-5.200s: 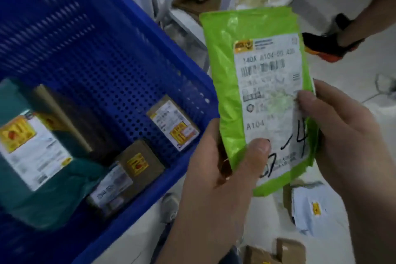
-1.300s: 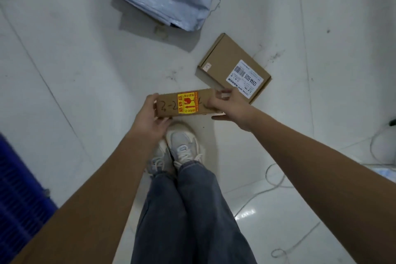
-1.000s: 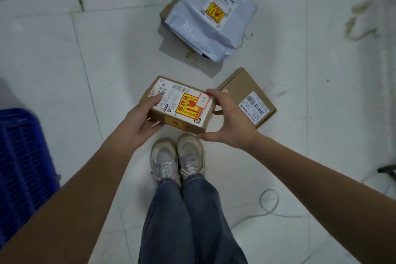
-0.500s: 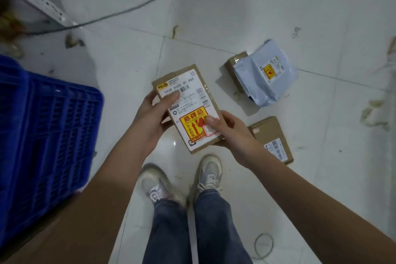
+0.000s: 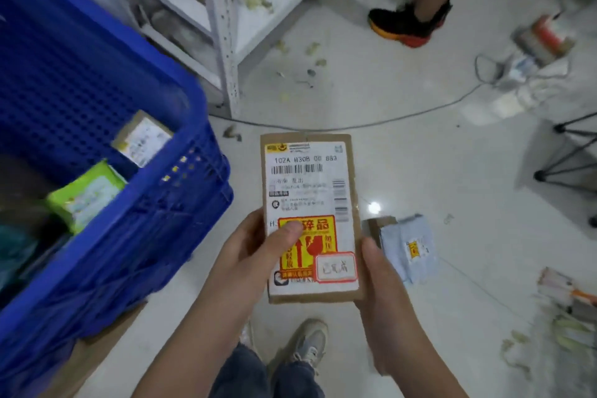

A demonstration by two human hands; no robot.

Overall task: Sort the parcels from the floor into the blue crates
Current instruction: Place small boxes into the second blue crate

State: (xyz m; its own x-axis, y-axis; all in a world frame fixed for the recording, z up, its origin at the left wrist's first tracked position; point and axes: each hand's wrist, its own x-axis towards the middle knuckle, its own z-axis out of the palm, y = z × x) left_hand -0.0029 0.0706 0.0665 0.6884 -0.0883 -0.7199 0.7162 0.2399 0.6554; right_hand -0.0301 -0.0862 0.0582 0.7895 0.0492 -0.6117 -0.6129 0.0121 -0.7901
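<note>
A flat brown cardboard parcel (image 5: 308,178) with a white shipping label and a yellow-red fragile sticker is held upright in front of me, label facing up. My left hand (image 5: 255,252) grips its lower left edge, thumb pressed on the sticker. My right hand (image 5: 384,294) holds the lower right edge, fingers behind the box. A blue crate (image 5: 135,213) stands to the left, holding a green parcel (image 5: 85,194) and a small brown box (image 5: 142,137). A grey poly-bag parcel (image 5: 408,247) lies on the floor to the right, partly over a brown box.
A white metal shelf rack (image 5: 223,29) stands behind the crate. Another person's foot in a black and orange shoe (image 5: 408,22) is at the top. A cable (image 5: 387,119) crosses the floor. A black stand's legs (image 5: 568,152) and clutter sit right. My shoe (image 5: 307,346) is below.
My head has lifted and turned toward the crate, which now fills the left. The parcel is raised and turned upright, with both hands shifted down to its lower edges.
</note>
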